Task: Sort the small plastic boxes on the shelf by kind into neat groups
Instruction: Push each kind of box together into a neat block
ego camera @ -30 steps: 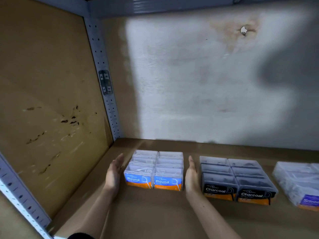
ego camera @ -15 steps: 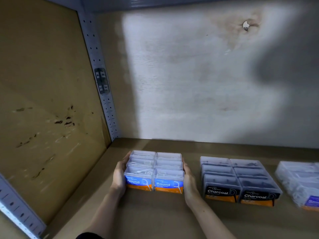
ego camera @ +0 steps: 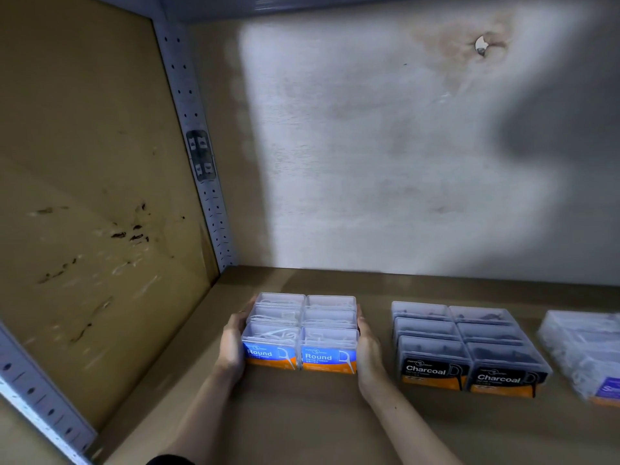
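A brown fibreboard shelf deck (ego camera: 302, 427) meets a pale, water-stained back wall (ego camera: 369, 156) lit by a bright patch of light — shadow falls across its right side. A scuffed tan side panel (ego camera: 84, 179) stands at the left, beside a grey perforated metal upright (ego camera: 198, 156). A small hole (ego camera: 482, 46) marks the wall's upper right.

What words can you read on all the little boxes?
"Round": on the two front blue-label boxes, pressed between the left hand and right hand.
"Charcoal": on the two front black-label boxes.
"S...": purple-label box, cut off.
Smaller print under each word: too blurred.
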Available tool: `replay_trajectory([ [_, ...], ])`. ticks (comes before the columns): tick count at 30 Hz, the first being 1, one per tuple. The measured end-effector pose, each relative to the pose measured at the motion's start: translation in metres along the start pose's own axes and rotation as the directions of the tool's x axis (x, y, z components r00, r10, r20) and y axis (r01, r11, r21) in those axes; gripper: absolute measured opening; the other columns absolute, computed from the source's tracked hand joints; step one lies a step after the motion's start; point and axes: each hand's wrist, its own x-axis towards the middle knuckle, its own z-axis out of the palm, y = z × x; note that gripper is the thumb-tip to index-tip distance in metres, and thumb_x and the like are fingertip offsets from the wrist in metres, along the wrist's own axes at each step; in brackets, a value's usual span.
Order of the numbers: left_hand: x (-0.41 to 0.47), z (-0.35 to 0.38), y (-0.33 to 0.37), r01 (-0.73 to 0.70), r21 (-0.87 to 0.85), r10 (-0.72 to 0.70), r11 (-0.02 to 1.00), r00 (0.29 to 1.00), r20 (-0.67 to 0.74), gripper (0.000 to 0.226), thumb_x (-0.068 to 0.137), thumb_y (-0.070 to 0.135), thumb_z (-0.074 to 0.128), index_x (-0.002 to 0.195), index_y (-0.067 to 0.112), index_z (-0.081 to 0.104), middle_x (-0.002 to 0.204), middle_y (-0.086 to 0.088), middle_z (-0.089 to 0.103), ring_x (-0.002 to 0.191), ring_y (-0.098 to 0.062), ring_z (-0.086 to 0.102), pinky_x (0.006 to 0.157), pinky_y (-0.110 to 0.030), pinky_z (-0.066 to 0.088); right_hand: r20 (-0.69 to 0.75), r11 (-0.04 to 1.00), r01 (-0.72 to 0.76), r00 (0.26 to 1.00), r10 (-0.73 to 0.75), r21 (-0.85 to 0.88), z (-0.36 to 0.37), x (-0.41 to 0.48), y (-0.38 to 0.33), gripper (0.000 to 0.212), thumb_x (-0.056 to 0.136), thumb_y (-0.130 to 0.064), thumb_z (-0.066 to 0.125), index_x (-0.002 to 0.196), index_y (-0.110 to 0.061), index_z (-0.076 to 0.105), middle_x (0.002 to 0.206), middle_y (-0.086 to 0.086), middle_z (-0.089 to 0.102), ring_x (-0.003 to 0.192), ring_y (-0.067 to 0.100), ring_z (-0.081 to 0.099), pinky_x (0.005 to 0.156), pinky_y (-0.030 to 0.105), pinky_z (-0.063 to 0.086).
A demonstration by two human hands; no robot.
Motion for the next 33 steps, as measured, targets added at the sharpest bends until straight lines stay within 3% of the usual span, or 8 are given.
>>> replay_trajectory([
  [3,-0.002,-0.001,0.000,0.001,-0.002,-0.001,1.000,1.000,0.009,0.044,0.097,0.020,0.021,0.086,0.017,0.064,0.065,0.009,0.076,0.060,-0.003,0.071,0.057,-0.018,0.056,0.011,1.000,-0.003,1.000,0.003,0.017,-0.001,0.000,0.002,0.045,0.097,-0.036,0.036,0.116,-0.004,0.062,0.110,0.013,0.065,0.080,0.019,0.064,0.052,0.012,0.053],
  [8,-0.005,-0.005,-0.001,-0.025,-0.001,0.025,1.000,1.000,0.008,0.044,0.096,0.018,0.020,0.089,0.019,0.064,0.070,0.011,0.076,0.065,-0.002,0.072,0.072,-0.027,0.048,0.017,1.000,0.018,1.000,-0.018,0.004,0.000,-0.004,0.003,0.044,0.098,-0.034,0.036,0.117,-0.004,0.061,0.118,0.018,0.064,0.093,0.028,0.063,0.084,0.032,0.051],
  [13,-0.008,-0.005,0.001,-0.012,0.001,0.012,1.000,1.000,-0.007,0.044,0.098,0.019,0.020,0.089,0.018,0.063,0.067,0.011,0.076,0.062,-0.002,0.072,0.051,-0.013,0.055,0.014,0.999,0.036,0.999,-0.036,-0.007,0.001,-0.007,0.006,0.045,0.098,-0.035,0.035,0.117,-0.004,0.061,0.118,0.018,0.065,0.109,0.034,0.062,0.096,0.046,0.049],
  [19,-0.008,-0.006,0.001,-0.014,0.029,0.013,0.999,1.000,0.026,0.044,0.098,0.020,0.018,0.091,0.021,0.062,0.068,0.012,0.076,0.063,-0.002,0.072,0.061,-0.020,0.053,-0.003,0.999,0.039,0.999,-0.039,-0.022,0.002,-0.008,0.006,0.044,0.097,-0.034,0.036,0.118,-0.003,0.061,0.118,0.017,0.064,0.110,0.034,0.061,0.100,0.048,0.047],
  [24,-0.010,-0.010,0.005,-0.029,0.059,0.028,0.998,0.999,0.021,0.046,0.097,0.018,0.017,0.100,0.018,0.062,0.084,0.009,0.077,0.077,-0.002,0.072,0.078,-0.026,0.050,-0.002,0.973,0.170,0.985,-0.172,-0.156,-0.004,-0.017,0.000,0.037,0.099,-0.032,0.034,0.111,-0.012,0.063,0.114,0.003,0.063,0.100,0.017,0.060,0.062,0.002,0.048],
  [28,-0.016,-0.016,0.015,-0.157,0.255,0.192,0.954,0.974,-0.118,0.038,0.099,0.012,0.031,0.130,0.005,0.051,0.136,-0.009,0.053,0.123,-0.019,0.051,0.112,-0.036,0.033,0.024,0.779,0.468,0.863,-0.505,-0.418,-0.011,-0.023,-0.004,0.034,0.098,-0.026,0.041,0.115,-0.005,0.060,0.107,0.009,0.065,0.102,0.019,0.058,0.063,0.002,0.036],
  [30,-0.024,-0.018,0.023,-0.285,0.469,0.369,0.836,0.924,-0.095,0.030,0.097,0.005,0.041,0.121,0.004,0.059,0.126,-0.010,0.058,0.115,-0.009,0.051,0.105,-0.025,0.034,0.107,0.621,0.578,0.771,-0.628,-0.530,-0.012,-0.022,-0.004,0.030,0.093,-0.024,0.048,0.108,-0.002,0.063,0.104,0.010,0.067,0.096,0.017,0.058,0.070,-0.005,0.035],
  [33,-0.027,-0.026,0.035,-0.461,0.685,0.501,0.565,0.851,0.160,0.031,0.088,0.011,0.059,0.091,0.040,0.068,0.105,0.008,0.064,0.102,0.014,0.052,0.091,0.000,0.034,0.357,0.375,0.687,0.675,-0.645,-0.622,-0.013,-0.024,-0.010,0.043,0.079,-0.037,0.043,0.092,-0.005,0.068,0.093,0.000,0.065,0.090,0.010,0.058,0.077,0.006,0.036],
])
